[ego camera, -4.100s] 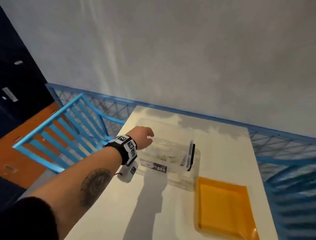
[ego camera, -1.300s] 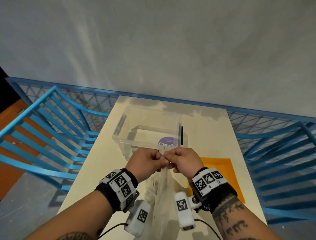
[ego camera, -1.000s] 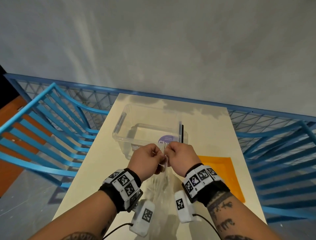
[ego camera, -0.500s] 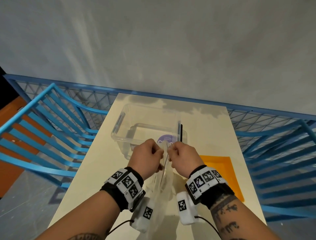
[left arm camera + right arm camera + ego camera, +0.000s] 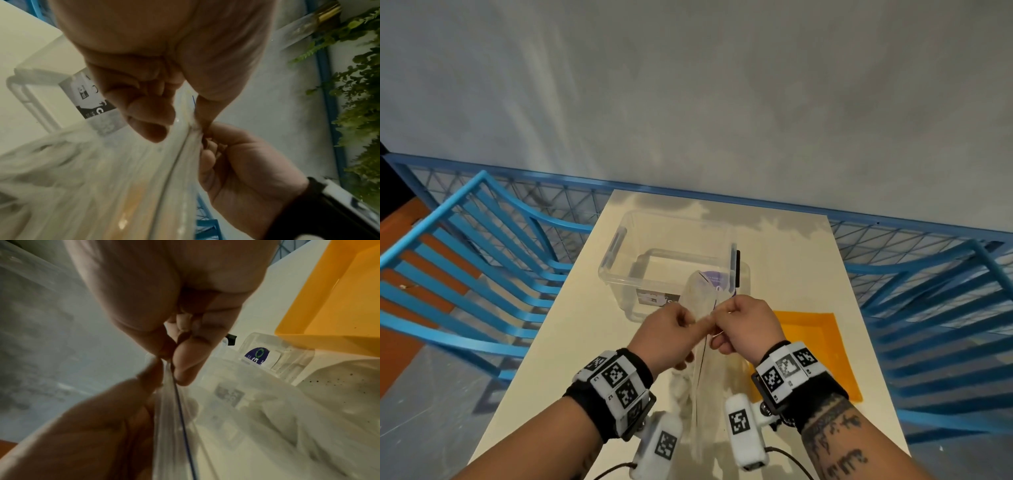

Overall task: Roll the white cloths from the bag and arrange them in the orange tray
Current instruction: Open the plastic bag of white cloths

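Note:
Both hands hold a clear zip bag (image 5: 701, 383) upright above the table, in front of me. My left hand (image 5: 703, 327) pinches the bag's top edge from the left, and my right hand (image 5: 722, 317) pinches it from the right, knuckles nearly touching. White cloths (image 5: 681, 387) bunch in the lower part of the bag. In the right wrist view the cloths (image 5: 267, 418) show through the plastic beneath the zip strip (image 5: 183, 418). The orange tray (image 5: 822, 349) lies empty on the table, right of my right wrist.
A clear plastic bin (image 5: 616, 240), empty, stands on the cream table (image 5: 571, 342) just beyond my hands. Blue slatted chairs (image 5: 482, 274) flank the table on both sides. A blue mesh railing (image 5: 893, 233) and a grey wall lie behind.
Since 4 s ago the bag has come out of the bin. Over the last second both hands kept pinching its top edge, and a flap of the bag now stands up above them.

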